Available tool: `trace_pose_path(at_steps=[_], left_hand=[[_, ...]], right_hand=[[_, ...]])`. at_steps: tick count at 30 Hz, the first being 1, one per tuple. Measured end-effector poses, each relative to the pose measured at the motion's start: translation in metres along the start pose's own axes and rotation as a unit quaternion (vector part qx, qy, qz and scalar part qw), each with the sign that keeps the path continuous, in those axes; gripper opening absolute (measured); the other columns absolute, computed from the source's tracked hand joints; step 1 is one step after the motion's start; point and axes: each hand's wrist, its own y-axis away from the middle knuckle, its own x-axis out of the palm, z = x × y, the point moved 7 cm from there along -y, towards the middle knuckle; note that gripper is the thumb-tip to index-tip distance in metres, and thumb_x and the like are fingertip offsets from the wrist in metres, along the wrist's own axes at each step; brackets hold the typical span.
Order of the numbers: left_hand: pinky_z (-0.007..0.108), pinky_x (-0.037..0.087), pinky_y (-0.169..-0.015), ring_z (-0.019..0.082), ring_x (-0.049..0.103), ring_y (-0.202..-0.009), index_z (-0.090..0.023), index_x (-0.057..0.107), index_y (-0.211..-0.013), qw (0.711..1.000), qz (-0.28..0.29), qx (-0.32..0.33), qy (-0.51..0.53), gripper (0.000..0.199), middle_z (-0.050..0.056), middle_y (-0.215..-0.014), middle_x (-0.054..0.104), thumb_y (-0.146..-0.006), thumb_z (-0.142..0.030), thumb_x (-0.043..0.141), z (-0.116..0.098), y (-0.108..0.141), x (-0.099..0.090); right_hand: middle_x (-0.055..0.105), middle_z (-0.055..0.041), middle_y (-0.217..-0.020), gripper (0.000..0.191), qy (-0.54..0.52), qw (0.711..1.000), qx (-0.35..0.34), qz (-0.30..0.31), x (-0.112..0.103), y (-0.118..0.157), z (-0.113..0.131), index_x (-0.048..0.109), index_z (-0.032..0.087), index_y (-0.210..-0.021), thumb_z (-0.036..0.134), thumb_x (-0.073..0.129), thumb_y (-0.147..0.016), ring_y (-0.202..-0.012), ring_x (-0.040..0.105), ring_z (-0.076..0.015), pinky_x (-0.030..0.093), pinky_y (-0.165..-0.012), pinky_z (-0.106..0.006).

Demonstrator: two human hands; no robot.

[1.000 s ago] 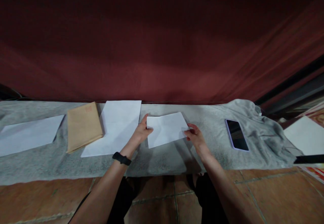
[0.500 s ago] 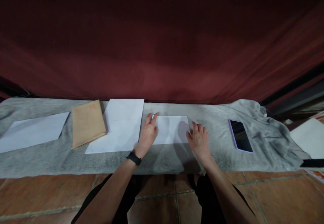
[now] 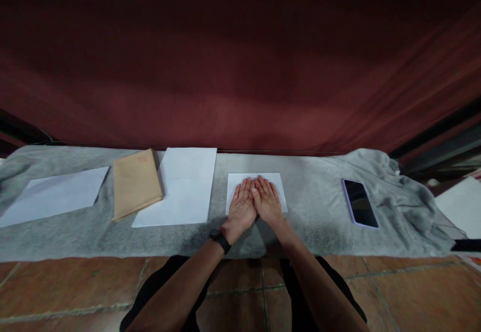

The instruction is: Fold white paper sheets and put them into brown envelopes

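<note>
A small white sheet of paper (image 3: 232, 182) lies on the grey cloth in front of me. My left hand (image 3: 242, 206) rests flat on it, fingers stretched out and pointing away from me. Beside it and touching it, my right hand (image 3: 267, 199) also lies flat on the sheet, its thumb meeting the left hand. Neither hand grips anything. Left of the hands is a larger white sheet (image 3: 184, 187), with a brown envelope (image 3: 137, 184) overlapping its left side.
Another white sheet (image 3: 56, 194) is at the far left of the grey cloth (image 3: 311, 222). A phone (image 3: 359, 203) lies on the right, near bunched cloth. Dark red fabric (image 3: 240, 96) hangs behind. More paper (image 3: 462, 207) shows at the far right edge.
My hands have moved inward from the two sides of the small sheet and now lie together flat on its middle. The whole view has shifted slightly.
</note>
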Motion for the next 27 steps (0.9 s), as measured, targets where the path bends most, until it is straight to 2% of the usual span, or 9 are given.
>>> trace_pose_path(at_steps=[4, 10, 17, 21, 24, 27], left_hand=[[0.048, 0.021, -0.126, 0.026, 0.022, -0.155, -0.003, 0.032, -0.155, 1.000, -0.012, -0.017, -0.005, 0.059, 0.019, -0.163, 0.033, -0.099, -0.023, 0.029, 0.014, 0.001, -0.006], [0.047, 0.019, -0.126, 0.027, 0.021, -0.155, -0.001, 0.033, -0.155, 0.998, -0.020, -0.049, -0.030, 0.061, 0.021, -0.163, 0.030, -0.101, -0.030, 0.031, 0.036, 0.003, -0.015], [0.047, 0.020, -0.126, 0.028, 0.026, -0.153, -0.001, 0.035, -0.154, 0.994, -0.018, -0.073, -0.084, 0.063, 0.020, -0.162, 0.033, -0.103, -0.038, 0.030, 0.050, 0.006, -0.021], [0.048, 0.021, -0.126, 0.031, 0.027, -0.153, 0.003, 0.036, -0.153, 0.989, -0.019, -0.099, -0.109, 0.065, 0.023, -0.161, 0.033, -0.103, -0.039, 0.031, 0.057, 0.007, -0.022], [0.052, 0.022, -0.125, 0.033, 0.027, -0.153, 0.004, 0.035, -0.153, 0.986, -0.050, -0.111, -0.111, 0.065, 0.025, -0.160, 0.034, -0.103, -0.037, 0.031, 0.054, 0.010, -0.026], [0.053, 0.023, -0.125, 0.031, 0.023, -0.154, -0.001, 0.027, -0.157, 0.990, -0.085, -0.063, -0.088, 0.064, 0.022, -0.162, 0.032, -0.103, -0.035, 0.031, 0.030, 0.018, -0.025]], right_hand=[[0.037, -0.0116, -0.162, 0.055, 0.042, 0.999, -0.006, -0.020, -0.001, 0.001, -0.008, 0.041, 0.016, -0.155, 0.041, 0.026, -0.108, -0.151, 0.032, -0.0263, 0.022, -0.123, -0.049], [0.038, -0.0179, -0.160, 0.058, 0.081, 0.995, 0.007, -0.053, -0.005, 0.005, -0.025, 0.040, 0.011, -0.155, 0.042, 0.029, -0.107, -0.148, 0.037, -0.0318, 0.025, -0.120, -0.053], [0.041, -0.0208, -0.157, 0.062, 0.119, 0.989, 0.013, -0.089, -0.014, 0.015, -0.044, 0.038, 0.005, -0.155, 0.044, 0.028, -0.108, -0.145, 0.040, -0.0336, 0.027, -0.118, -0.052], [0.043, -0.0221, -0.156, 0.064, 0.136, 0.986, 0.019, -0.099, -0.015, 0.021, -0.054, 0.037, 0.002, -0.154, 0.045, 0.028, -0.108, -0.144, 0.041, -0.0342, 0.028, -0.118, -0.052], [0.044, -0.0230, -0.155, 0.064, 0.135, 0.984, 0.037, -0.109, -0.019, 0.025, -0.057, 0.038, 0.002, -0.154, 0.045, 0.026, -0.108, -0.144, 0.041, -0.0348, 0.027, -0.119, -0.053], [0.041, -0.0226, -0.157, 0.064, 0.114, 0.987, 0.030, -0.111, -0.023, 0.031, -0.049, 0.034, 0.002, -0.155, 0.044, 0.023, -0.108, -0.146, 0.038, -0.0343, 0.026, -0.120, -0.054]])
